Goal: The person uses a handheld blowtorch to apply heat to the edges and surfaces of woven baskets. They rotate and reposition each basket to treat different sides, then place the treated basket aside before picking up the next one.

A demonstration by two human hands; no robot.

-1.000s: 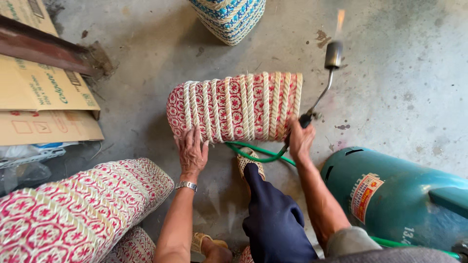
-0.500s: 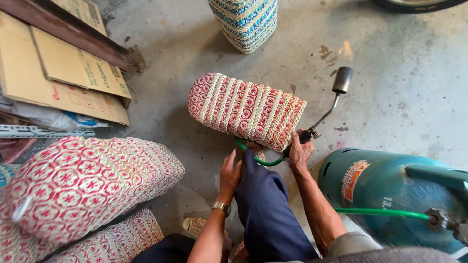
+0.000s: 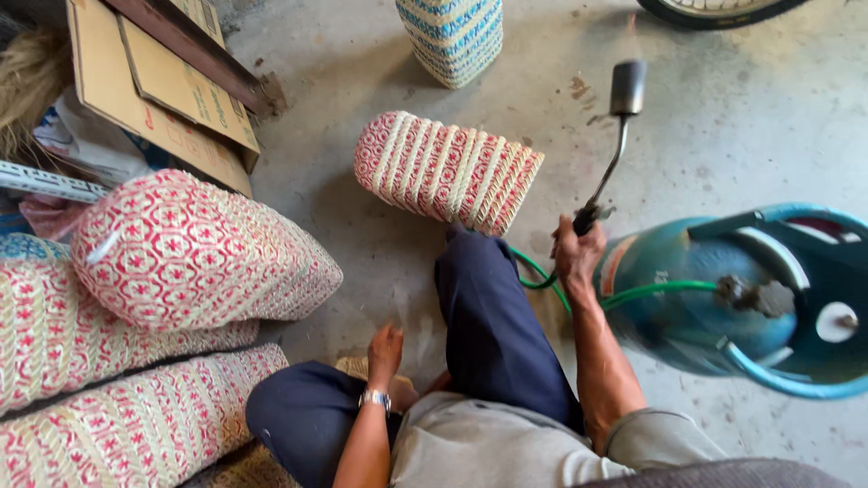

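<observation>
Right now your right hand (image 3: 576, 255) is wrapped around the handle of the gas torch (image 3: 615, 136), fingers closed tight on it, with the dark burner head raised toward the upper right of the frame, well clear of the floor. The torch's green hose (image 3: 651, 291) loops under your wrist and runs to the teal gas cylinder (image 3: 714, 298) lying at the right edge. Your left hand (image 3: 384, 348) holds nothing; it rests low in the frame near your knee, fingers loosely curled against the concrete floor (image 3: 723, 136).

The red-and-cream woven basket (image 3: 445, 170) lies on its side in the middle of the frame, just beyond your dark trouser leg (image 3: 493, 316) and apart from both hands. The burner head sits to its upper right, not pointed at it.

By the look of it, you are between passes: torch in hand, basket unheld. Judging from this, the next move calls for bringing the burner down toward the basket's weave at a shallow angle and keeping it moving, since the fibre could scorch, while the left hand steadies or turns the basket.

1 blue woven basket (image 3: 452, 36) stands at the top; more red patterned ones (image 3: 181, 253) are stacked at the left.
</observation>
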